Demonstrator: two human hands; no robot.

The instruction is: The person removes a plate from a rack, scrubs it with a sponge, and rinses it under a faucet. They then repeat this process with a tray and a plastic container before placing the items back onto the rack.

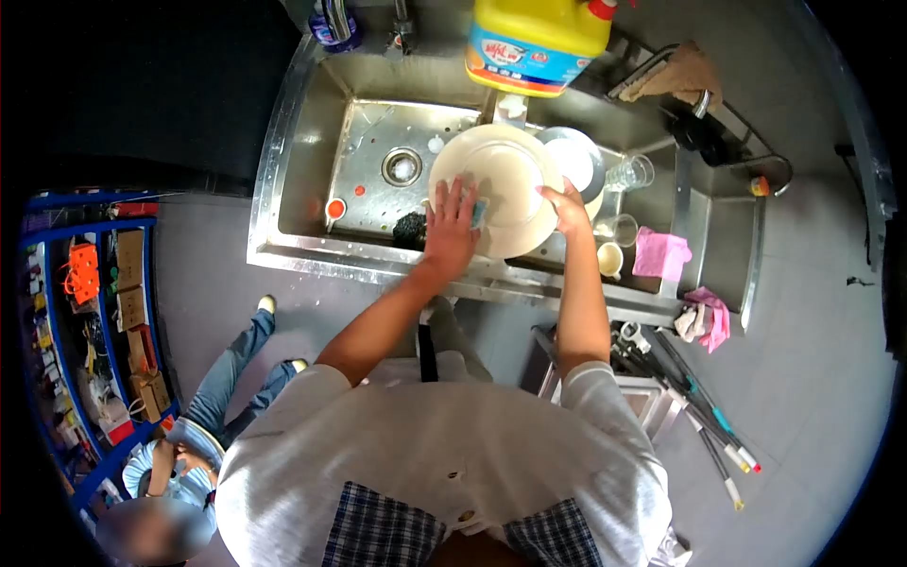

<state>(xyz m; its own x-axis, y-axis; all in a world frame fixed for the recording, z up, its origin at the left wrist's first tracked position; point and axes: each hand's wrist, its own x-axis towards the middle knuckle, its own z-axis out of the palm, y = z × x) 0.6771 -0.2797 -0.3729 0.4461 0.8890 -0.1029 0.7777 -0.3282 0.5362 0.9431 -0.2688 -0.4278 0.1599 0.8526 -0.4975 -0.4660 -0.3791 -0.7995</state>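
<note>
A large cream plate is held tilted over the sink divider. My right hand grips its right rim, thumb on the upper face. Across the plate's left side lies my left hand, its fingers stretched out and pressing a small blue-green sponge against the surface; most of the sponge is hidden under the palm. Below that hand, a black scouring pad rests in the left basin. Behind the plate, in the right basin, are a grey metal-looking dish and a white dish, both partly covered.
The steel sink holds a drain, a small red-and-white item, glasses and a cup. A yellow detergent jug stands behind. Pink cloths lie rightward. Mops lean below; a person sits at left.
</note>
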